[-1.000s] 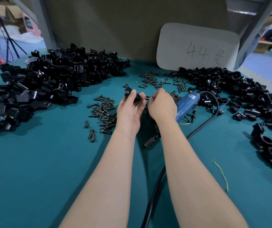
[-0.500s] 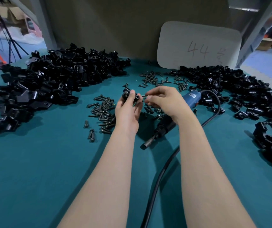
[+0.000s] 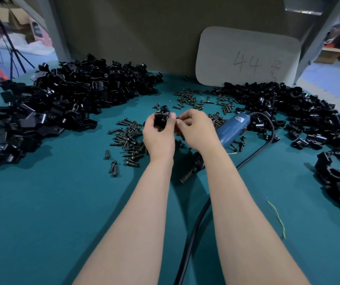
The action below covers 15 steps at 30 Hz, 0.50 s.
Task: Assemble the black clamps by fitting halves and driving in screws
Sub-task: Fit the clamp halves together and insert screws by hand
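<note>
Fig. 1. I see even, soft overhead light on the teal counter (image 3: 41,223); shadows are faint and soft-edged; edges bow with wide-angle distortion; far corners are brighter and blurred.

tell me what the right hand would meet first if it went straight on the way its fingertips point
Most likely the black clamp held in the left hand: the right hand, pinching what looks like a screw, points leftward straight at it. Depth is unclear, but nothing shows between them.

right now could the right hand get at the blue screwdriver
Probably yes: the blue screwdriver lies just beside the right hand, nothing between them, though its fingers look busy at the clamp.
</note>
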Available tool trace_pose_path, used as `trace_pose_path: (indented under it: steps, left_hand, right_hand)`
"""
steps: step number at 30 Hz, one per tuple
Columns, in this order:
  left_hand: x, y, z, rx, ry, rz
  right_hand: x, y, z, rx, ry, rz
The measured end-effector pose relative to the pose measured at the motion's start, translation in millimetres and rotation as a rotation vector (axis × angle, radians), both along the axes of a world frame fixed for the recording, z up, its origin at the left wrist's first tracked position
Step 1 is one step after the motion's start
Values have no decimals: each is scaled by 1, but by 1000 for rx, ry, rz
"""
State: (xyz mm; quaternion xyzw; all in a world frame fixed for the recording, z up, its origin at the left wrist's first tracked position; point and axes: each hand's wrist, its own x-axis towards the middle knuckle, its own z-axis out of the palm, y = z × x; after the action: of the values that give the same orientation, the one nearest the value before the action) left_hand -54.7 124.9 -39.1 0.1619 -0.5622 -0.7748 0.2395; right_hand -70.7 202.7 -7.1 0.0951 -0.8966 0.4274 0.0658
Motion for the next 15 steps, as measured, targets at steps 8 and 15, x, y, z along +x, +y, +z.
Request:
trace_pose_path:
  steps: [8,15]
  left_hand:
    - [-3,0,-3,-87,2,80]
    - [-3,-2,-1,15,-23,52]
  right_hand:
    - [1,-4,-7,122,58,-39]
    - [4,-4,-6,8,2,18]
